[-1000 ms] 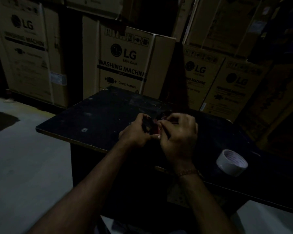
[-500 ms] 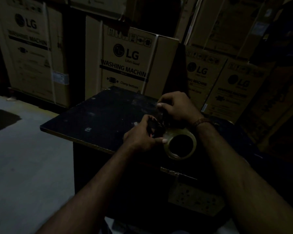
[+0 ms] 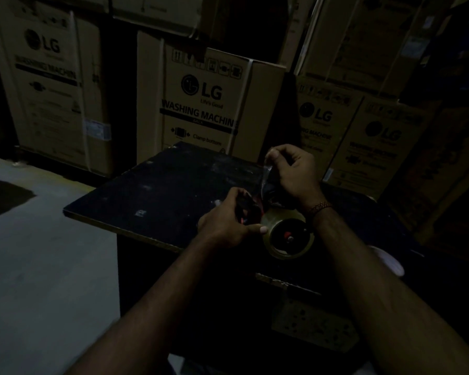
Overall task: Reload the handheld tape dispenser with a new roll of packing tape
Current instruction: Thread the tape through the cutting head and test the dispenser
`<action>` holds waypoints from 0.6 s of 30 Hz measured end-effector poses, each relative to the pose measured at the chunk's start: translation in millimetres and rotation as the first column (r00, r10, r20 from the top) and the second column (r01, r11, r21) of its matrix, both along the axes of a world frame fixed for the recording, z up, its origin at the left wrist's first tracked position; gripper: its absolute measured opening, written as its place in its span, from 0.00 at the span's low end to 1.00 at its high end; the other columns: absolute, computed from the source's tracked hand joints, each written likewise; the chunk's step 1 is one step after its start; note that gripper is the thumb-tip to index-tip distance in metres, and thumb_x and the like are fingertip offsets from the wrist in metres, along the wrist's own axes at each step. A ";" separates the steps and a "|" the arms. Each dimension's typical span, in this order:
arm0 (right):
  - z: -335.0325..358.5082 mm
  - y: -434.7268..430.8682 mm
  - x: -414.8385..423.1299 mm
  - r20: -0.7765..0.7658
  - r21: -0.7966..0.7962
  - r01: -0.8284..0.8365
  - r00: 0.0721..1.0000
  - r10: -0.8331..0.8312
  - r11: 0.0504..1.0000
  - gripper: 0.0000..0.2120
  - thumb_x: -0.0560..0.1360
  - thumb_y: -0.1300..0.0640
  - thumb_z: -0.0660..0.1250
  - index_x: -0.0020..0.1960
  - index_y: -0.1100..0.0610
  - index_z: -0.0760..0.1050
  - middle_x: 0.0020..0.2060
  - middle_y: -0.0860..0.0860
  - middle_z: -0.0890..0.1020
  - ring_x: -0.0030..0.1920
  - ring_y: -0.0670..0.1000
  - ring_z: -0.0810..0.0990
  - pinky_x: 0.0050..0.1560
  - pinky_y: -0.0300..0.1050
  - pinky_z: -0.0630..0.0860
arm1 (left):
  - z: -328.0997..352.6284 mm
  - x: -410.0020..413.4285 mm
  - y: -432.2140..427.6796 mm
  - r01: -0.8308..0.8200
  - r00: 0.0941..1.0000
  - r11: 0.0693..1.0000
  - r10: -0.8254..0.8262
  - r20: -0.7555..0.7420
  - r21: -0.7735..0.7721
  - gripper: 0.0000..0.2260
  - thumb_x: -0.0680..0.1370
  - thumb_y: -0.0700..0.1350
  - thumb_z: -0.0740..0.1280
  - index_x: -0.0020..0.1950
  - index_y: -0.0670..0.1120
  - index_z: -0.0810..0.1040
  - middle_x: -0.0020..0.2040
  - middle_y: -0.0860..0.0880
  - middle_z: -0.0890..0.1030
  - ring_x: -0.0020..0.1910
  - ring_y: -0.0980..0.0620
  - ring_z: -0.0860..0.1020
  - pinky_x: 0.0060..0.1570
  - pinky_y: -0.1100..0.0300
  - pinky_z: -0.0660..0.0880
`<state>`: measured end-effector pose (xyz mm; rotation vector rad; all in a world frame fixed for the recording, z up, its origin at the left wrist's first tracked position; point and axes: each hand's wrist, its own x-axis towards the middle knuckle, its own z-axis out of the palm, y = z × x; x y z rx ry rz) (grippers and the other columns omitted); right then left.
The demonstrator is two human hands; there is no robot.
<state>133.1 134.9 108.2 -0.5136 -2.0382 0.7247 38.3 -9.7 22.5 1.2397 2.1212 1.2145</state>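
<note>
In the head view, dim light shows the left hand (image 3: 228,223) closed around the dark body of the tape dispenser (image 3: 251,212) above the near edge of the black bench (image 3: 157,193), its thumb tip touching the rim of the tape roll (image 3: 289,236) seated on the dispenser's red-centred hub. The right hand (image 3: 295,171) is raised just behind the roll, fingers pinched shut on the free end of a clear tape strip (image 3: 266,174) that runs down toward the dispenser. Washing machine cartons (image 3: 206,101) stand stacked behind the bench.
</note>
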 end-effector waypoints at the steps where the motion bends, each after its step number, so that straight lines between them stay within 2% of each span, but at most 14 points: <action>1: 1.6 0.5 -0.2 -0.010 -0.004 -0.009 1.000 0.009 1.000 0.10 0.84 0.62 0.68 0.45 0.58 0.82 0.40 0.47 0.85 0.41 0.33 0.81 0.45 0.26 0.75 | 0.8 0.5 -0.4 0.001 1.000 1.000 -0.001 -0.004 0.000 0.34 0.69 0.64 0.81 0.68 0.65 0.67 0.60 0.57 0.84 0.61 0.49 0.82 0.67 0.44 0.76; 5: 10.2 5.8 0.4 0.017 -0.013 -0.039 0.999 0.039 0.999 0.09 0.84 0.63 0.68 0.47 0.59 0.83 0.40 0.49 0.85 0.39 0.34 0.81 0.42 0.27 0.76 | 1.0 -0.5 0.4 0.005 1.000 1.000 -0.005 0.004 -0.012 0.34 0.69 0.63 0.80 0.69 0.64 0.67 0.61 0.56 0.83 0.62 0.49 0.81 0.68 0.44 0.75; 9: -3.4 13.9 1.6 -0.086 -0.067 0.081 0.993 -0.086 0.994 0.07 0.84 0.61 0.68 0.48 0.56 0.83 0.44 0.52 0.86 0.46 0.47 0.83 0.43 0.27 0.76 | -0.4 -4.1 4.5 0.001 1.000 1.000 0.000 0.021 -0.016 0.33 0.68 0.65 0.81 0.67 0.66 0.67 0.59 0.57 0.84 0.61 0.49 0.82 0.68 0.42 0.75; 11: -13.6 15.1 -0.8 -0.181 -0.144 0.142 0.969 -0.167 0.979 0.07 0.84 0.60 0.68 0.49 0.55 0.83 0.46 0.51 0.86 0.47 0.48 0.82 0.43 0.27 0.76 | -1.5 -5.4 5.8 0.008 1.000 1.000 -0.007 0.019 -0.023 0.34 0.67 0.65 0.81 0.67 0.67 0.67 0.58 0.58 0.84 0.61 0.50 0.82 0.69 0.43 0.75; 13: -17.9 16.9 -5.4 -0.290 -0.268 0.179 0.922 -0.256 0.947 0.08 0.84 0.60 0.67 0.48 0.55 0.83 0.45 0.51 0.85 0.47 0.48 0.82 0.46 0.33 0.78 | -2.5 -6.5 6.8 0.017 0.999 1.000 -0.016 0.028 -0.024 0.34 0.66 0.66 0.81 0.66 0.68 0.67 0.57 0.58 0.84 0.60 0.50 0.82 0.68 0.43 0.75; 15: -15.7 17.8 -8.1 -0.402 -0.414 0.161 0.851 -0.338 0.896 0.10 0.84 0.61 0.67 0.44 0.54 0.82 0.42 0.48 0.84 0.47 0.48 0.82 0.49 0.42 0.80 | -3.2 -7.0 8.1 0.020 0.999 1.000 -0.020 0.035 -0.017 0.34 0.65 0.67 0.80 0.65 0.69 0.67 0.57 0.58 0.84 0.60 0.49 0.82 0.68 0.41 0.76; 18: -13.6 19.3 -9.2 -0.483 -0.495 0.123 0.784 -0.390 0.860 0.11 0.84 0.62 0.67 0.43 0.54 0.81 0.41 0.49 0.84 0.46 0.49 0.84 0.51 0.44 0.81 | -2.4 -7.0 8.4 0.022 0.999 1.000 -0.021 0.036 -0.021 0.34 0.64 0.68 0.80 0.64 0.70 0.67 0.60 0.56 0.83 0.62 0.48 0.81 0.68 0.40 0.76</action>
